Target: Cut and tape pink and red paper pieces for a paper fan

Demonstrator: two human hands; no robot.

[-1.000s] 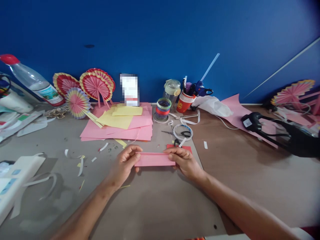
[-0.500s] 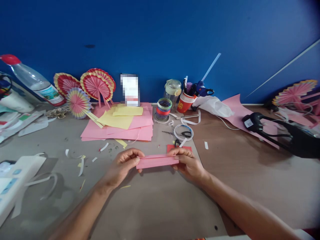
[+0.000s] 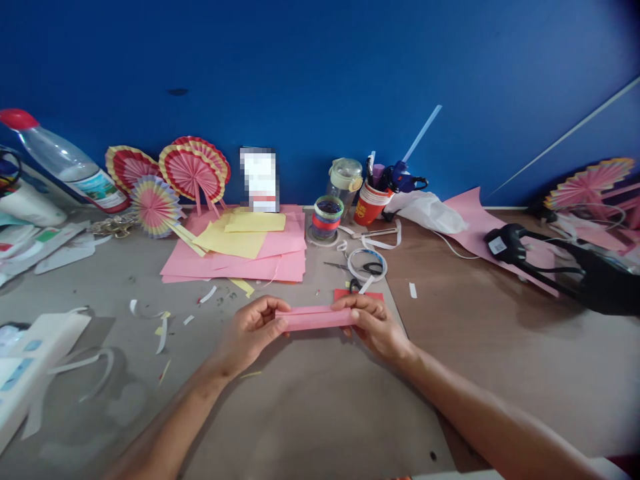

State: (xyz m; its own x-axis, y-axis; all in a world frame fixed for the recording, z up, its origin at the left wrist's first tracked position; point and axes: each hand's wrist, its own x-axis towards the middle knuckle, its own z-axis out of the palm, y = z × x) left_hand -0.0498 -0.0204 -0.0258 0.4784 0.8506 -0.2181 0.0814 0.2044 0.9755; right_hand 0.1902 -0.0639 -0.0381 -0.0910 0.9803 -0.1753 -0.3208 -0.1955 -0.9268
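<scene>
A folded strip of pink paper (image 3: 315, 320) is stretched level between my two hands, just above the table. My left hand (image 3: 255, 330) pinches its left end, thumb in front and fingers behind. At the opposite end my right hand (image 3: 377, 327) grips the paper the same way. A crease runs along the strip's length. Behind my right hand lies a small red piece (image 3: 343, 294), partly covered by the fingers. Scissors (image 3: 373, 268) with black handles rest beyond it, beneath a ring of tape (image 3: 367, 265).
Pink sheets (image 3: 235, 269) topped with yellow paper (image 3: 255, 222) lie at the back. Pleated paper fans (image 3: 193, 170) and a bottle (image 3: 75, 167) stand left. A red cup (image 3: 369, 208) holds tools. Paper scraps (image 3: 163, 333) litter the left, and a black device (image 3: 575, 267) lies right.
The pink strip looks narrower from front to back, its lower edge now higher. My left thumb has shifted slightly right along it, and my right thumb now shows on its front.
</scene>
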